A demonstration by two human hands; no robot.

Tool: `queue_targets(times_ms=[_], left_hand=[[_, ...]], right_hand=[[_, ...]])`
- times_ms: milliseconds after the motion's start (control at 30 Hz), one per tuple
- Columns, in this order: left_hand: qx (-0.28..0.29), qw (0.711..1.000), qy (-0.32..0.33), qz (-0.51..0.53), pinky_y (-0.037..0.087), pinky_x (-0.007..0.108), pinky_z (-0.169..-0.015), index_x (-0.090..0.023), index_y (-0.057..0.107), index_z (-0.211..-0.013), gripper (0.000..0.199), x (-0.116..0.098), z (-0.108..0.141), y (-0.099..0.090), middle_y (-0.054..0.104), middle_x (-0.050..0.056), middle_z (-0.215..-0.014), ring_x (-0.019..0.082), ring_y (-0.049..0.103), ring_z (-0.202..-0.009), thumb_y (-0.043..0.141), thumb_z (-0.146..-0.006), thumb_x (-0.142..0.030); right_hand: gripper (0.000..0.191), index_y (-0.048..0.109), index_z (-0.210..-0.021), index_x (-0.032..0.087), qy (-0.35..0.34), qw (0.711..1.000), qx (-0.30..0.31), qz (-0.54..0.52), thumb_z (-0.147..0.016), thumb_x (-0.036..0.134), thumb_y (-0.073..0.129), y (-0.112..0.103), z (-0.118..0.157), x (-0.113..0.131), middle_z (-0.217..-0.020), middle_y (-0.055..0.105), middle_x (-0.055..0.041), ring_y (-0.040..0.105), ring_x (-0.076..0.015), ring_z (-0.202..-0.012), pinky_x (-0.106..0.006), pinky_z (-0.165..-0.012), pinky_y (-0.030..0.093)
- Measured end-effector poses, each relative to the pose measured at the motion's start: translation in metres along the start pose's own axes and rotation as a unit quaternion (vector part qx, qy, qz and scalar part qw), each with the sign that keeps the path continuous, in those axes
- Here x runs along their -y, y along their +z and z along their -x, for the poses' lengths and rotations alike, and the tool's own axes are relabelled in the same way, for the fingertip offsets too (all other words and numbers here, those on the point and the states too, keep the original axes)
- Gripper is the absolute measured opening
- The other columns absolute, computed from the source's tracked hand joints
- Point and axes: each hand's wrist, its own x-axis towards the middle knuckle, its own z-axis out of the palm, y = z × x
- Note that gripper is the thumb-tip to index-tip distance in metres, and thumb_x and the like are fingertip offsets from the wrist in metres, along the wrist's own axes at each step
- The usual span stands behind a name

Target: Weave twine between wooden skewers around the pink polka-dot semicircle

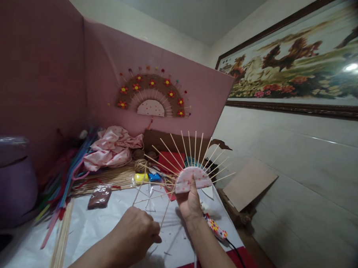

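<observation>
My right hand (190,203) grips a half-round base (184,183) covered in pink patterned cloth, its thumb pressed on the front. Thin wooden sticks (190,148) fan out from the base's curved edge. Left of it and lower, my left hand (137,233) is closed, back of the hand upward, on a strand of brown twine (152,198). The twine stretches between this hand and the sticks at the fan's left side. My left fingertips are mostly hidden.
A finished fan with flowers (151,85) hangs on the pink board. Crumpled cloth (116,147), twine balls (140,164), yellow and blue packets (147,178), a brown packet (100,196) and loose sticks lie left. A flower-patterned tool (215,227) with a black cord lies right, near the cardboard (249,184).
</observation>
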Motion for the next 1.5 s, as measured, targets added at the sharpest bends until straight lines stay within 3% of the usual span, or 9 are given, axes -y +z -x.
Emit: queue_targets(times_ms=[133, 333, 500, 700, 1033, 1200, 1400, 1500], left_hand=[[0.035, 0.989, -0.060, -0.129, 0.035, 0.029, -0.049, -0.020, 0.067, -0.064, 0.025, 0.002, -0.002, -0.009, 0.067, 0.007, -0.060, 0.020, 0.062, -0.054, 0.048, -0.079, -0.026], [0.044, 0.974, -0.132, -0.178, 0.037, 0.032, -0.052, -0.022, 0.068, -0.071, 0.032, 0.015, -0.002, -0.024, 0.068, 0.009, -0.065, 0.024, 0.063, -0.060, 0.039, -0.082, -0.029], [0.036, 0.978, -0.175, -0.109, 0.034, 0.030, -0.055, -0.027, 0.070, -0.068, 0.024, 0.030, 0.000, -0.040, 0.068, 0.006, -0.063, 0.023, 0.062, -0.062, 0.048, -0.076, -0.033], [-0.032, 0.975, -0.219, -0.005, 0.031, 0.025, -0.054, -0.026, 0.069, -0.072, 0.023, 0.048, 0.003, -0.063, 0.068, 0.003, -0.068, 0.019, 0.059, -0.063, 0.048, -0.076, -0.032], [-0.095, 0.975, -0.147, 0.140, 0.034, 0.019, -0.049, -0.019, 0.064, -0.066, 0.026, 0.054, 0.008, -0.069, 0.058, -0.001, -0.058, 0.012, 0.050, -0.055, 0.047, -0.076, -0.035], [-0.169, 0.964, -0.168, 0.120, 0.036, 0.019, -0.047, -0.020, 0.068, -0.071, 0.025, 0.057, 0.009, -0.073, 0.063, 0.000, -0.059, 0.013, 0.054, -0.056, 0.051, -0.073, -0.038], [-0.182, 0.953, -0.235, 0.061, 0.037, 0.020, -0.052, -0.021, 0.068, -0.080, 0.029, 0.068, 0.009, -0.071, 0.067, 0.001, -0.066, 0.015, 0.059, -0.059, 0.049, -0.074, -0.041], [-0.184, 0.945, -0.258, 0.080, 0.037, 0.020, -0.053, -0.021, 0.069, -0.076, 0.028, 0.074, 0.008, -0.066, 0.068, 0.002, -0.067, 0.016, 0.059, -0.060, 0.050, -0.072, -0.040]], right_hand=[[0.030, 0.056, -0.090, 0.021, -0.023, 1.000, -0.007, 0.013, -0.068, 0.041, 0.064, -0.003, -0.005, 0.009, -0.071, 0.068, 0.0019, 0.063, -0.0127, -0.060, -0.026, -0.053, 0.053], [0.031, 0.055, -0.093, 0.021, -0.073, 0.997, 0.004, 0.007, -0.070, 0.041, 0.062, -0.011, -0.014, 0.021, -0.074, 0.068, 0.0015, 0.064, -0.0139, -0.064, -0.030, -0.057, 0.054], [0.031, 0.056, -0.092, 0.020, -0.067, 0.998, 0.016, -0.002, -0.071, 0.042, 0.061, -0.014, -0.017, 0.024, -0.076, 0.069, 0.0002, 0.064, -0.0135, -0.068, -0.028, -0.060, 0.054], [0.029, 0.056, -0.093, 0.023, -0.054, 0.999, 0.004, 0.001, -0.069, 0.040, 0.062, -0.011, -0.014, 0.024, -0.072, 0.068, 0.0034, 0.064, -0.0131, -0.064, -0.028, -0.055, 0.054], [0.031, 0.056, -0.090, 0.022, -0.068, 0.997, -0.021, 0.029, -0.067, 0.039, 0.065, -0.009, -0.011, 0.023, -0.070, 0.066, 0.0043, 0.062, -0.0126, -0.057, -0.027, -0.049, 0.053], [0.029, 0.056, -0.089, 0.022, -0.072, 0.996, -0.039, 0.034, -0.066, 0.037, 0.066, -0.006, -0.009, 0.023, -0.069, 0.065, 0.0059, 0.059, -0.0108, -0.053, -0.024, -0.045, 0.052], [0.030, 0.056, -0.091, 0.023, -0.052, 0.997, -0.019, 0.048, -0.067, 0.038, 0.065, -0.007, -0.009, 0.024, -0.067, 0.065, 0.0066, 0.058, -0.0101, -0.051, -0.023, -0.042, 0.051], [0.029, 0.056, -0.092, 0.022, -0.033, 0.999, -0.006, 0.042, -0.068, 0.037, 0.064, -0.007, -0.008, 0.024, -0.067, 0.065, 0.0061, 0.058, -0.0096, -0.050, -0.022, -0.042, 0.050]])
